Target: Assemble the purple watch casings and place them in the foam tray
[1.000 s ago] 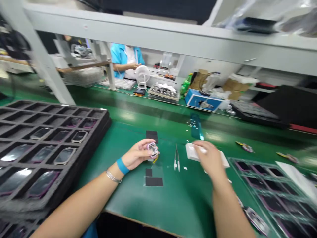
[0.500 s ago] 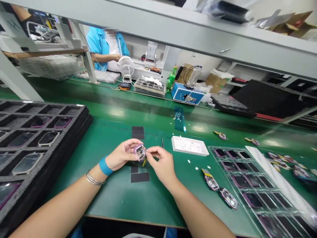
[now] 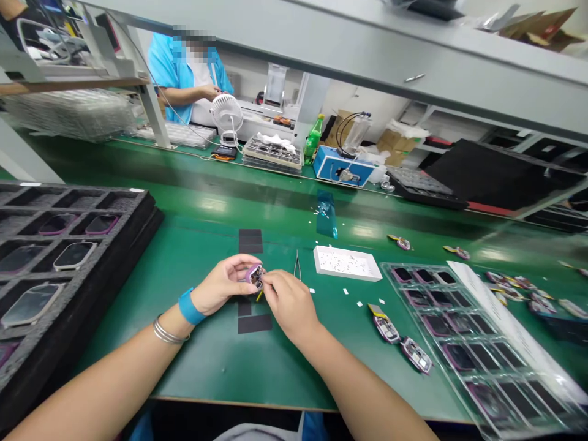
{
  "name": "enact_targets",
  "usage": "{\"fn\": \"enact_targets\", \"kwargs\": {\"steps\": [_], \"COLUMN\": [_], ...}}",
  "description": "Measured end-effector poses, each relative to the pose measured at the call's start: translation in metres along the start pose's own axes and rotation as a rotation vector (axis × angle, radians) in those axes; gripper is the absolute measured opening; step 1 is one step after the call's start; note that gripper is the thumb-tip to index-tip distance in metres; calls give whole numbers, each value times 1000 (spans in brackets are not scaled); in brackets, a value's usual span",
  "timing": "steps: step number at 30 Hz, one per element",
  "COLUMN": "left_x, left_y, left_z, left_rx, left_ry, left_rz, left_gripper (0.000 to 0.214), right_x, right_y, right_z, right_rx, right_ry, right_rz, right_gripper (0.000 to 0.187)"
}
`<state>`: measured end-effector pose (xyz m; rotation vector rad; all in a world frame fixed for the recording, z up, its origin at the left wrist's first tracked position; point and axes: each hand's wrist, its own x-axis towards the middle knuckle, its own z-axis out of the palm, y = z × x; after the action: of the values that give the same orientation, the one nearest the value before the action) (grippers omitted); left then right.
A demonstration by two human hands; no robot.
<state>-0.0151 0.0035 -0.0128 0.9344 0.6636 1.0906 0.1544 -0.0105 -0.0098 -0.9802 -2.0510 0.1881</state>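
My left hand [image 3: 223, 282] grips a small purple-framed electronic device [image 3: 255, 276] with exposed inner parts and a yellow tab below it. My right hand [image 3: 289, 301] has its fingertips pressed against the device's right side. Just beyond those fingers, steel tweezers [image 3: 297, 266] lie on the green mat [image 3: 206, 361]. Black pads [image 3: 250, 241] lie beneath and beyond my hands. To the right sits a white tray [image 3: 346, 263] holding tiny pieces. A blue band [image 3: 190, 306] and a metal bangle circle my left wrist.
A black foam tray [image 3: 78, 202] of device screens fills the left. A clear tray [image 3: 459, 343] and several loose devices lie right. Blue film [image 3: 326, 214] lies ahead. Across the bench, a co-worker [image 3: 186, 76] in blue stands behind a white fan [image 3: 226, 113].
My right hand has moved from the white tray to the device, and both hands have come together. The whole view has tilted and shifted as my head moved.
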Motion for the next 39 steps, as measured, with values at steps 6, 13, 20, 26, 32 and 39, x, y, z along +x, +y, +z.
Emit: {"fn": "enact_targets", "kwargs": {"steps": [6,13,20,26,32,39], "left_x": [1,-1,1,-1,0,3], "left_y": [6,17,19,13,2,2], "left_z": [-2,-8,-11,-2,4,9], "left_rx": [-92,-158,-98,-4,42,75], "left_ry": [-15,45,69,-51,-80,15], "left_rz": [-7,-34,-150,-369,-393,-377], "left_gripper": [44,40,42,38,27,22], "right_x": [8,10,18,14,14,13], "right_y": [7,9,13,8,1,6], "right_z": [3,-1,-23,-22,-19,-7], "right_rx": [770,1237,1097,648,297,271], "right_ry": [-84,-436,-243,-78,-36,-17], "right_rz": [533,901,711,418,181,156], "right_gripper": [17,33,40,18,21,20]}}
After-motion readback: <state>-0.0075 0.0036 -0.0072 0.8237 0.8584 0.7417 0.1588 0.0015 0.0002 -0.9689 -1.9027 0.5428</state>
